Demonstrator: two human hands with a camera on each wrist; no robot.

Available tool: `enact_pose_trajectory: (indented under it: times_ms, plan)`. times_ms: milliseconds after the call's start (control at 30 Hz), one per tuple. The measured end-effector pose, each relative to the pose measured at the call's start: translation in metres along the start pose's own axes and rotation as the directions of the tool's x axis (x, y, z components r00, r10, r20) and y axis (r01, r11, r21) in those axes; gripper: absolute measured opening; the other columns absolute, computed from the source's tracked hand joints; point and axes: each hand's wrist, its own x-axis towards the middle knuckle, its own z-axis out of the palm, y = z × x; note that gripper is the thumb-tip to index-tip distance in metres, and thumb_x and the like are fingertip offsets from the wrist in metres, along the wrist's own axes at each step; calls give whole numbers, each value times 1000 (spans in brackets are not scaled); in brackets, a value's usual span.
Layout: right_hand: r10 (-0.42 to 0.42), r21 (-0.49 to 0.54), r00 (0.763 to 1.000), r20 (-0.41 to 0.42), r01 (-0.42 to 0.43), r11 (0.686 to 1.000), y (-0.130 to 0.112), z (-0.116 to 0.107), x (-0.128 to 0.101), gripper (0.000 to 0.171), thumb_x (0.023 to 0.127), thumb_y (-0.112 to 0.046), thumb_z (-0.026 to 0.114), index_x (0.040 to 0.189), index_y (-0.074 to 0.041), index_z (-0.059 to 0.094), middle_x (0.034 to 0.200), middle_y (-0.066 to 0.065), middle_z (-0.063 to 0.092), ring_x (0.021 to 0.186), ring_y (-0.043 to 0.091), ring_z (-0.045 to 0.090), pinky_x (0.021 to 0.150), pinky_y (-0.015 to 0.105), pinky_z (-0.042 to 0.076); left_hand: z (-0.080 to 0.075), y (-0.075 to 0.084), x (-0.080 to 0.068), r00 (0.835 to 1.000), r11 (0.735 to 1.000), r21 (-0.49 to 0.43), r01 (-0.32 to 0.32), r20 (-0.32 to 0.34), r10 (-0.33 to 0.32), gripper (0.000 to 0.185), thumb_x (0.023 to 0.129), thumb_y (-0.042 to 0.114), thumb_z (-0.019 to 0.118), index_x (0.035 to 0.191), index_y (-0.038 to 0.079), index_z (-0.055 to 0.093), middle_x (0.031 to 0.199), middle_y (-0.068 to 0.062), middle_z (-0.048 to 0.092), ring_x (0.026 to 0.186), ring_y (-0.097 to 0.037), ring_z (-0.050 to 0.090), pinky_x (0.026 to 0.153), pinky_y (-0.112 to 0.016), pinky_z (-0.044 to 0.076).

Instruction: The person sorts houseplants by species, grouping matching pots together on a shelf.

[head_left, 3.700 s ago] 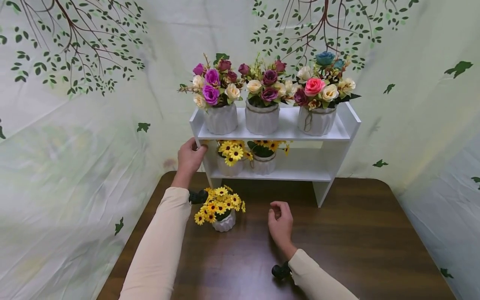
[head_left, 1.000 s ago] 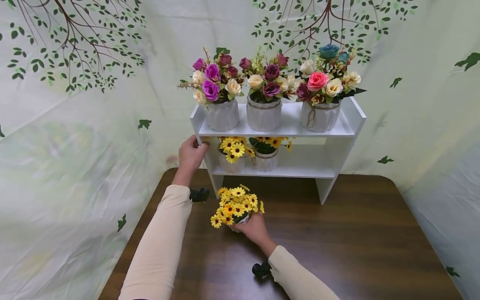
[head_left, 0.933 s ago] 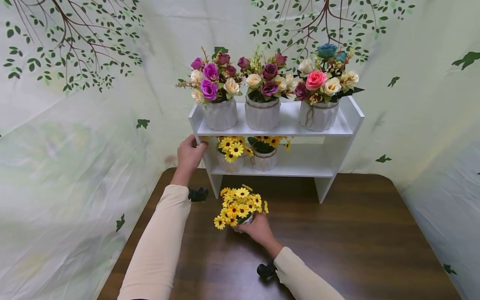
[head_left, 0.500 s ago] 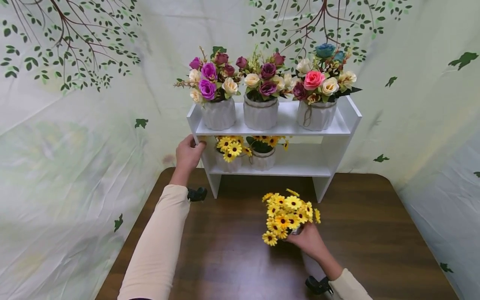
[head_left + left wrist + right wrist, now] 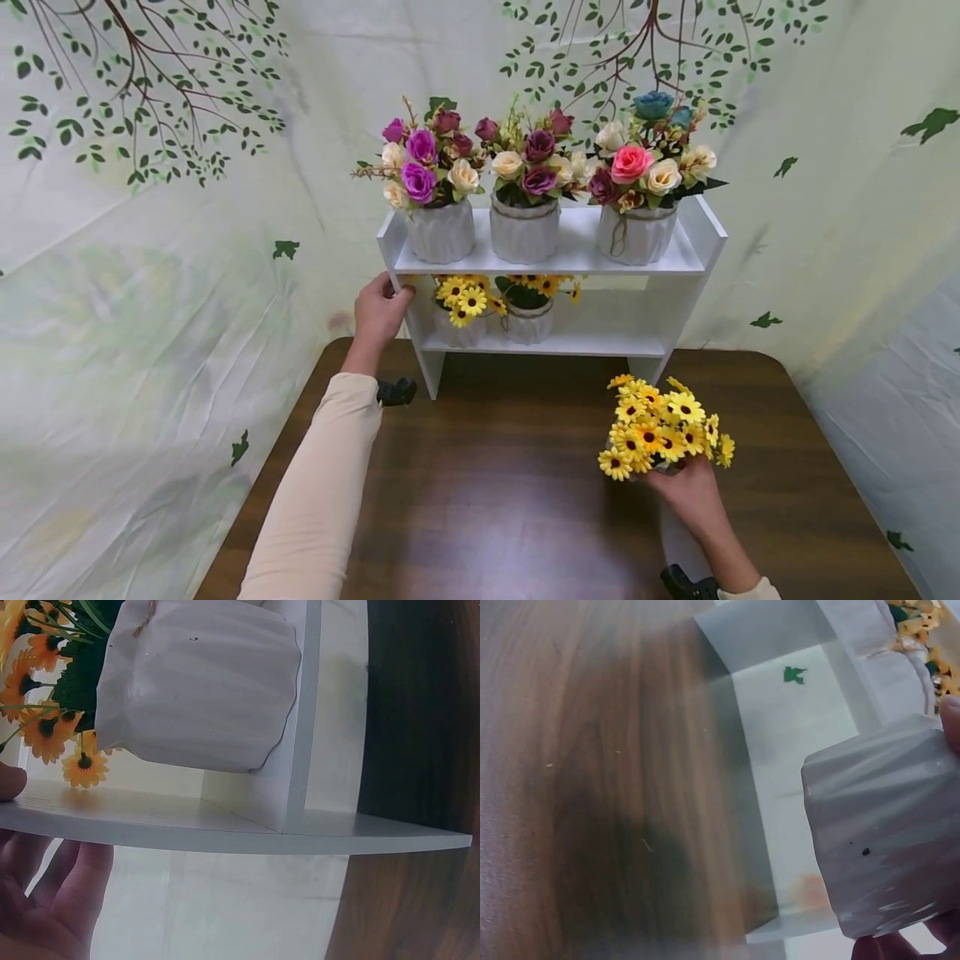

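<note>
My right hand [image 5: 692,498] grips a white pot of yellow daisies [image 5: 660,427] over the right side of the table. In the right wrist view the pot [image 5: 885,825] shows its ribbed side, with thumb and fingers on either side of it. At the left end of a white two-tier shelf [image 5: 607,340], my left hand [image 5: 380,315] holds the side panel. The left wrist view shows its thumb inside the panel [image 5: 225,838] and its fingers outside. Two more pots of yellow daisies [image 5: 467,302] stand on the left of the lower tier.
Three pots of mixed roses, one with purple blooms [image 5: 442,233], one with maroon [image 5: 525,235] and one with pink [image 5: 637,237], line the upper tier. The shelf stands at the back of the brown wooden table [image 5: 480,500], before a leaf-printed cloth backdrop [image 5: 187,275].
My right hand took hold of the pot of daisies near the shelf's left foot, lifted it and carried it to the right. The left hand keeps its hold on the side panel.
</note>
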Motion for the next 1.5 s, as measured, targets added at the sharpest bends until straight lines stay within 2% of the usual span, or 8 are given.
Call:
enact_pose_trajectory:
  times_ms: [200,333,400,500,600,733,833,1500]
  plan:
    - [-69,-1,997,-25,69,998,-13,-6,5,87,76,-13,83,146,0,32,140,24,47,128,39,50,101,55,44,1,-1,0,1000,1000,5,11,-4,-11,40,92,25,58,128,8,61,125,-18,68,116,-36,63,97,-51,52]
    - [-141,-25,989,-35,140,990,-30,-13,13,89,78,-16,83,148,-7,30,141,19,47,120,9,50,94,35,50,0,-2,1,1000,1000,2,7,-9,-7,40,92,25,58,127,7,62,124,-18,68,116,-36,63,97,-51,52]
    - [-164,-46,986,-40,162,986,-38,-18,18,89,79,-19,83,149,-9,29,141,18,46,116,4,48,90,33,50,0,-2,1,1000,1000,4,4,-8,-4,40,92,25,57,127,7,62,124,-18,68,116,-36,63,97,-51,52]
    - [-172,-53,984,-39,169,984,-48,-26,24,89,81,-22,81,150,-11,27,142,19,45,116,13,49,85,33,49,1,-2,0,1000,1000,4,-5,-9,5,39,92,24,57,127,7,62,123,-19,68,115,-36,63,97,-51,52]
    - [-154,-57,987,-41,151,987,-57,-33,30,91,82,-28,81,152,-13,25,144,20,43,119,29,48,84,42,47,4,0,0,1000,1000,6,-13,-5,13,39,92,24,57,127,7,62,122,-19,68,113,-37,64,96,-51,52]
    - [-123,-62,992,-34,120,991,-69,-38,41,94,80,-37,81,152,-13,26,148,21,42,131,40,45,96,60,43,6,0,1,1000,1000,1,-10,13,10,39,92,25,57,128,8,62,124,-19,67,115,-36,63,96,-51,52]
    - [-112,-49,994,-14,111,993,-78,-37,52,97,78,-41,82,152,-11,27,150,21,42,137,42,41,105,66,37,5,-1,1,1000,1000,4,-5,4,5,40,92,25,57,129,8,61,127,-19,66,117,-37,63,97,-51,52]
    - [-132,50,990,-42,134,990,-106,-21,115,92,79,-35,82,151,-12,31,151,19,42,140,37,40,112,58,34,-1,-2,-1,1000,1000,7,1,6,-1,39,93,24,57,129,8,62,127,-19,67,118,-37,63,99,-51,52]
